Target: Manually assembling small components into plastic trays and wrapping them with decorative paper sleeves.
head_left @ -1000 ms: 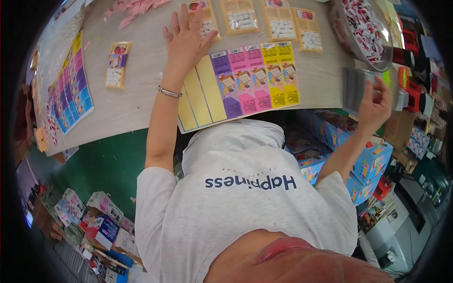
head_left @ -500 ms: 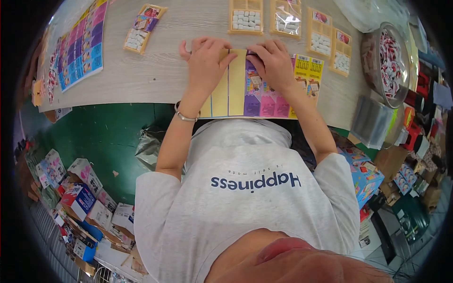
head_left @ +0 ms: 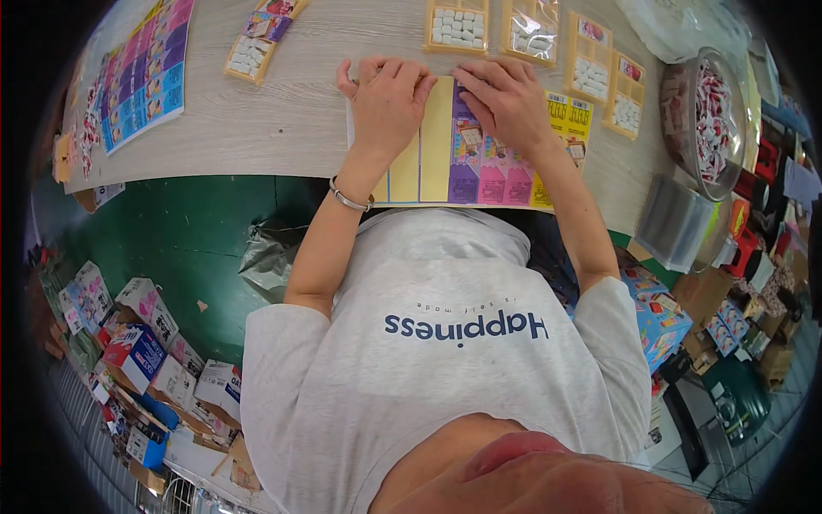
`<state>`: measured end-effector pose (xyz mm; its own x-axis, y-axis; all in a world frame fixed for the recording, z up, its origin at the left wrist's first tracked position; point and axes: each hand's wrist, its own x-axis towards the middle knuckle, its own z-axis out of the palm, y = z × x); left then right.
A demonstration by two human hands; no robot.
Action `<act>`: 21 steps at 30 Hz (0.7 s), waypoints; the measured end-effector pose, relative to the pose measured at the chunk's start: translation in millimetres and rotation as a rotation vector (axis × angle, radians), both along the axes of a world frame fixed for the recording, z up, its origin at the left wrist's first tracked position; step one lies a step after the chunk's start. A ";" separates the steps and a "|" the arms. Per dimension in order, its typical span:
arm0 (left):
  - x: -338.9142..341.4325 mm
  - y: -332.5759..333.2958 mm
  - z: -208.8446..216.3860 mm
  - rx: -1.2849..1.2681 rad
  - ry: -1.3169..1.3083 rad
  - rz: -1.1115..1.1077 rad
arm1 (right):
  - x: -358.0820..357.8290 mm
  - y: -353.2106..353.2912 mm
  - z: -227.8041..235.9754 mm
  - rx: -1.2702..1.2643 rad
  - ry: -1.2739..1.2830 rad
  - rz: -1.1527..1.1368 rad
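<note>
A sheet of printed stickers (head_left: pixel 467 182) lies along the near edge of the table. Its left part is bare yellow backing (head_left: pixel 435 163); purple, pink and yellow printed strips cover the right part. My left hand (head_left: pixel 387 98) lies over the backing, fingers curled at the far edge and the thumb tip close to the right hand. The fingers of my right hand (head_left: pixel 507 98) pinch at the far end of the purple strip (head_left: pixel 465 141), beside the backing. Both hands partly hide the sheet, and whether the strip's end is lifted is too small to tell.
Yellow trays of white pieces stand beyond the hands, one (head_left: pixel 458 30) straight ahead and another (head_left: pixel 257 51) far left. A second printed sheet (head_left: pixel 150 81) lies at the left. On the right are a clear bowl of small red-and-white packets (head_left: pixel 712 120) and a transparent plastic box (head_left: pixel 676 218).
My view has shifted slightly, moving the table items in the picture. Both hands stay at the sheet's far edge; the right fingers now lie more extended over the purple strip's end.
</note>
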<state>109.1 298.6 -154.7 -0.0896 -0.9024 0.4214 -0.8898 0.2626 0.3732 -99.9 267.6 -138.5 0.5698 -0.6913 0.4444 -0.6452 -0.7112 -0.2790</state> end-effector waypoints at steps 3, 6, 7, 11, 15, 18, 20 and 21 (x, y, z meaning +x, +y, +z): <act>-0.9 2.4 1.4 0.028 -0.008 0.002 | -5.5 2.0 -4.8 -0.048 -0.005 0.044; -0.1 1.7 -2.2 0.023 -0.025 0.011 | -9.4 3.3 -6.9 -0.071 -0.001 0.085; -0.7 1.5 -3.6 -0.008 -0.020 0.013 | -11.7 4.1 -8.3 -0.076 -0.005 0.117; -0.2 1.1 -6.7 -0.033 -0.015 0.014 | -8.3 3.1 -6.6 -0.021 -0.042 0.083; 0.2 2.0 -7.0 -0.038 -0.009 0.017 | -0.1 0.3 -7.4 -0.022 -0.035 -0.019; 0.6 0.6 -5.8 -0.040 -0.007 0.008 | -0.8 -0.8 -11.0 -0.122 -0.028 0.044; -1.1 -1.1 -4.7 -0.052 -0.008 -0.002 | 1.1 -1.6 -6.6 -0.181 0.014 0.035; -1.4 -2.0 -4.3 -0.054 -0.008 -0.003 | 1.0 -2.1 -1.1 -0.182 0.014 0.034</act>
